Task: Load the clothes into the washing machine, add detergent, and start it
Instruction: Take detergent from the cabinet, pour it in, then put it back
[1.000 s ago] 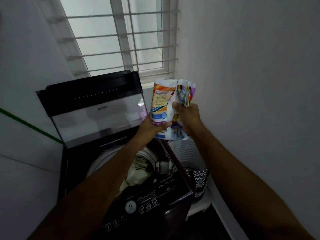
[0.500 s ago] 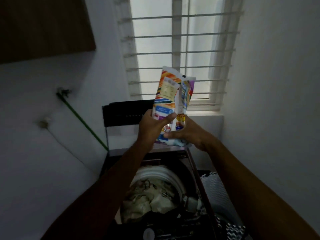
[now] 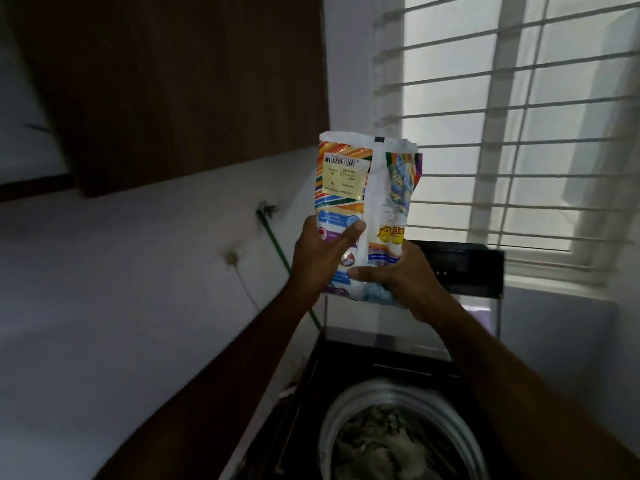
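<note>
A colourful detergent packet stands upright in the air in front of the window, its print upside down. My left hand grips its lower left side, thumb across the front. My right hand holds its bottom right corner from below. Beneath them the top-loading washing machine has its glass lid raised. Pale crumpled clothes lie inside the round white drum.
A barred window fills the upper right. A dark wooden cabinet hangs at the upper left. A green hose and a wall tap fitting run down the white wall left of the machine.
The view has tilted up and swung left, so the cabinet appears and the control panel drops out of sight. Both hands still hold the packet, which now stands more upright.
</note>
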Action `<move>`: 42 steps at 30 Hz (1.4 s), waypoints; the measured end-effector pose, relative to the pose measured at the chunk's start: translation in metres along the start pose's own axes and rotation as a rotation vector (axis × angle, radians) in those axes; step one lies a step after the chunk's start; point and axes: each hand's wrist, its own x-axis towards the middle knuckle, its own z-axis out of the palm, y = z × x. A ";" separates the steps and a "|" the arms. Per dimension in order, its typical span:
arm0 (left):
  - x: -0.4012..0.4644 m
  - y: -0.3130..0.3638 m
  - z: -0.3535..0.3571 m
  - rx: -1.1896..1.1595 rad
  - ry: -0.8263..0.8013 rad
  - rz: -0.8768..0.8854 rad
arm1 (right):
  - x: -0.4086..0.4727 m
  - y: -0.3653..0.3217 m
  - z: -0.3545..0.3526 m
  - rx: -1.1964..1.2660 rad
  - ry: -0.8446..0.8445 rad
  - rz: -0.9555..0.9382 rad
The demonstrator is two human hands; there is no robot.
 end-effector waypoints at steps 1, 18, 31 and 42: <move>0.003 0.000 -0.009 0.039 0.011 0.039 | 0.005 -0.001 0.009 0.010 0.002 -0.018; 0.014 0.063 -0.125 0.460 0.347 0.300 | 0.076 -0.082 0.098 0.141 -0.142 -0.133; -0.009 0.106 -0.161 0.662 0.530 0.416 | 0.097 -0.124 0.142 0.175 -0.292 -0.135; -0.043 0.135 -0.205 0.854 0.741 0.471 | 0.088 -0.160 0.198 0.267 -0.419 -0.145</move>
